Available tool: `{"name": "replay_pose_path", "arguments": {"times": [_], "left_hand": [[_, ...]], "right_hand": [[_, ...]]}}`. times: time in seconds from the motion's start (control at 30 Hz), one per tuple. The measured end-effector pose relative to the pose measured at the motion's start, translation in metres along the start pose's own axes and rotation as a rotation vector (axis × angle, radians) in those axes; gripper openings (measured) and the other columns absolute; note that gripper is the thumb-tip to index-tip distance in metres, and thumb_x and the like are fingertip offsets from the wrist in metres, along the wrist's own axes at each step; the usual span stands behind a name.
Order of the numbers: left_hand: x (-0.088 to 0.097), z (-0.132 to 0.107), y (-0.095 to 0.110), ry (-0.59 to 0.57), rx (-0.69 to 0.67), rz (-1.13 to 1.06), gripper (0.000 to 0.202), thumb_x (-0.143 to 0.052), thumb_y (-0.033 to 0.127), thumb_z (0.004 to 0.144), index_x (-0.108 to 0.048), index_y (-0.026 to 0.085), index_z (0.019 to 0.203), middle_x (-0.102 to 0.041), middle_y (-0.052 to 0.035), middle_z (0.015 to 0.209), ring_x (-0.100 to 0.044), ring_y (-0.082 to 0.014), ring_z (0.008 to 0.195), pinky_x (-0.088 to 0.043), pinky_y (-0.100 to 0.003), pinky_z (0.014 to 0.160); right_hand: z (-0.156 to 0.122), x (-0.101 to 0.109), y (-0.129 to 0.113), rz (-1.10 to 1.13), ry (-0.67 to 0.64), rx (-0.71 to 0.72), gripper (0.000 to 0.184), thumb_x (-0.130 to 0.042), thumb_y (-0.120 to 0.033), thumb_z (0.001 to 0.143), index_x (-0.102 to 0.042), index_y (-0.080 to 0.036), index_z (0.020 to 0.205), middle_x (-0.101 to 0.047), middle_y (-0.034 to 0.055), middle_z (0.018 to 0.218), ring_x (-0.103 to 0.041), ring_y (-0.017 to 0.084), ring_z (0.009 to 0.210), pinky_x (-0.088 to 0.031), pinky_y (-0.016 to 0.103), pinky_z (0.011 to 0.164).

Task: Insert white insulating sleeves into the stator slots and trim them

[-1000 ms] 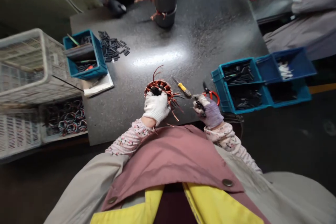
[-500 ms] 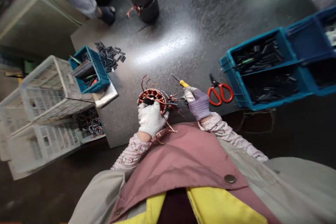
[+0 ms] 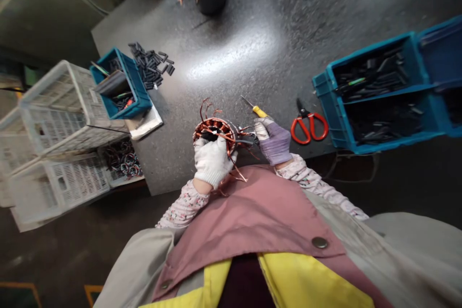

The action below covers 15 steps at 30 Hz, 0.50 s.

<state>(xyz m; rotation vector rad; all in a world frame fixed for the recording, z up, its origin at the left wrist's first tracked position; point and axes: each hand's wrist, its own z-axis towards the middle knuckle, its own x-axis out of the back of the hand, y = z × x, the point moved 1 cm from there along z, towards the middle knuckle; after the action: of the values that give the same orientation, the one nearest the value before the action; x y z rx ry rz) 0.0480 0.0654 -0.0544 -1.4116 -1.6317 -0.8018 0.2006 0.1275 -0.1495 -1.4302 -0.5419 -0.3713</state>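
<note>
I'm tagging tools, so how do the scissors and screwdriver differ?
The scissors have two red loop handles; the screwdriver has one straight yellow handle. The scissors' blades are black; the screwdriver's shaft is paler. The scissors lie in full view; the right hand partly hides the screwdriver. Both point away from the wearer.

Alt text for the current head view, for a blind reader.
White-gloved left hand holding a copper-wound ring, with the purple-gloved right hand by its trailing wires. A yellow-handled tool and red-handled scissors are near the right hand on a dark table.
</note>
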Motion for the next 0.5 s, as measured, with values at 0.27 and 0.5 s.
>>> {"name": "replay_pose_path", "arguments": {"times": [0.27, 0.5], "left_hand": [[-0.001, 0.000, -0.001, 0.017, -0.003, -0.010, 0.043, -0.054, 0.047, 0.085, -0.059, 0.015, 0.114, -0.072, -0.0099, 0.082, -0.068, -0.0257, 0.080, -0.038, -0.041, 0.092], [-0.002, 0.000, -0.001, 0.005, -0.006, -0.009, 0.044, -0.053, 0.047, 0.086, -0.058, 0.015, 0.114, -0.072, -0.0103, 0.082, -0.069, -0.0273, 0.081, -0.038, -0.042, 0.091]], "right_hand": [[0.007, 0.009, 0.004, -0.034, 0.099, -0.049, 0.041, -0.045, -0.048, 0.093, -0.074, -0.019, 0.095, -0.076, 0.0098, 0.095, -0.072, 0.022, 0.087, -0.058, 0.035, 0.082], [0.005, 0.010, 0.000, -0.078, 0.056, -0.001, 0.039, -0.044, -0.046, 0.094, -0.074, -0.020, 0.097, -0.075, 0.0081, 0.097, -0.071, 0.022, 0.092, -0.057, 0.035, 0.087]]}}
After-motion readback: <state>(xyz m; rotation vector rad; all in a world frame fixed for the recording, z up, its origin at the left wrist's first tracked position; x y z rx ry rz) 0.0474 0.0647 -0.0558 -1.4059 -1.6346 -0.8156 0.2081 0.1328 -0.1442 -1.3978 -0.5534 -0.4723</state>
